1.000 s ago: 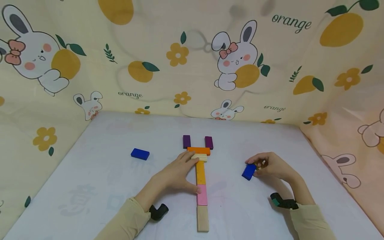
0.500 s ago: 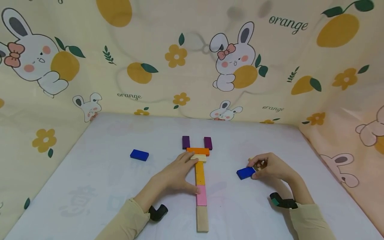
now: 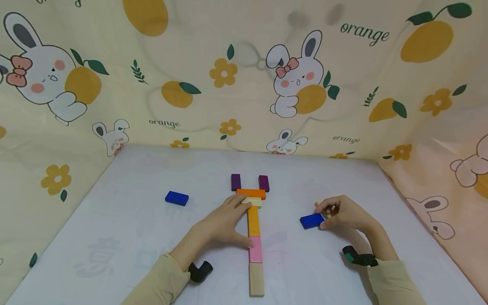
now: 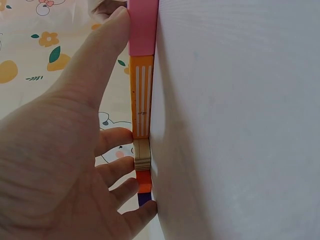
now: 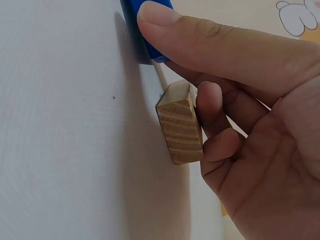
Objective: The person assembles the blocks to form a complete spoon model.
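In the head view, my left hand (image 3: 225, 219) lies with spread, relaxed fingers along the left side of a row of blocks. Its thumb touches the pink block (image 3: 256, 250), and its fingertips are at the stacked thin pale wooden blocks (image 3: 252, 202); the left wrist view shows a yellow-orange block (image 4: 141, 97) between them. My right hand (image 3: 345, 214) pinches the end of a blue block (image 3: 311, 221), low over the table. A plain wooden block (image 5: 181, 127) sits against its curled lower fingers in the right wrist view, partly hidden by the hand in the head view.
Another blue block (image 3: 177, 198) lies on the white table (image 3: 126, 220) at the left. Two purple blocks (image 3: 236, 182) stand beyond an orange block (image 3: 250, 194) at the row's far end. A natural wooden block (image 3: 256, 279) forms its near end. Printed cloth (image 3: 244, 97) rises behind.
The blue block in my right hand has turned from slanting to nearly level and shifted slightly left, and the wooden block shows more behind the fingers. My left hand stays in place.
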Demonstrator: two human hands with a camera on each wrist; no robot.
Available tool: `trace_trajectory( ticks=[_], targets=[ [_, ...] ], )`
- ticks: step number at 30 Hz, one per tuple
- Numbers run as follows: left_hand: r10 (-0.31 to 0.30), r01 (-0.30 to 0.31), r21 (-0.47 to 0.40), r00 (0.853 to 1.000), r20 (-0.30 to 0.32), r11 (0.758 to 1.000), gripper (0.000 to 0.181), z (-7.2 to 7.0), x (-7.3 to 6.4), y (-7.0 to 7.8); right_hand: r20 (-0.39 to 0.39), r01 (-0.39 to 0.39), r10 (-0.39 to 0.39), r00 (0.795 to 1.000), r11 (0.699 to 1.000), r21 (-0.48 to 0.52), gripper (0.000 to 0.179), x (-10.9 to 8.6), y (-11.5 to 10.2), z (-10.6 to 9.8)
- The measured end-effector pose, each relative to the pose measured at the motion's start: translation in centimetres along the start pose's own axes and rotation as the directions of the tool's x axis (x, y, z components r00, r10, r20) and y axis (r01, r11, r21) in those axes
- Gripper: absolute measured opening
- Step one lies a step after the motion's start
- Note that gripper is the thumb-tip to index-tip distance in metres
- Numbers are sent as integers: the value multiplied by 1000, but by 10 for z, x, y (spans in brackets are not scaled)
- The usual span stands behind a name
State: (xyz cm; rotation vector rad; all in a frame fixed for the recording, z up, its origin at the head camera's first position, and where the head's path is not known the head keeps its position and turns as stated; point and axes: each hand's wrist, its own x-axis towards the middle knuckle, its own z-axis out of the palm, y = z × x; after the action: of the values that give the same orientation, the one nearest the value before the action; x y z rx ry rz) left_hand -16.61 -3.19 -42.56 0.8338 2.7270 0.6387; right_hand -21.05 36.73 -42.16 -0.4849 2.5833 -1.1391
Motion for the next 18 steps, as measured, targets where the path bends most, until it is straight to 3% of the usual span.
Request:
trace_trajectory(
  ticks=[4, 12, 18],
  targets=[
    [0, 0, 1, 1000, -2, 1000, 108, 1, 1, 0, -12, -11, 11, 1000, 1000, -3, 38, -1, 0, 0],
    [0, 0, -3, 1000, 2, 1000, 109, 3, 0, -2, -111, -37, 38, 993, 999, 18, 38, 3, -4, 6],
    [3, -3, -1, 1000, -3, 1000, 109, 2, 1, -4, -262, -99, 106, 959, 994, 39, 43, 21, -35, 21]
  ],
)
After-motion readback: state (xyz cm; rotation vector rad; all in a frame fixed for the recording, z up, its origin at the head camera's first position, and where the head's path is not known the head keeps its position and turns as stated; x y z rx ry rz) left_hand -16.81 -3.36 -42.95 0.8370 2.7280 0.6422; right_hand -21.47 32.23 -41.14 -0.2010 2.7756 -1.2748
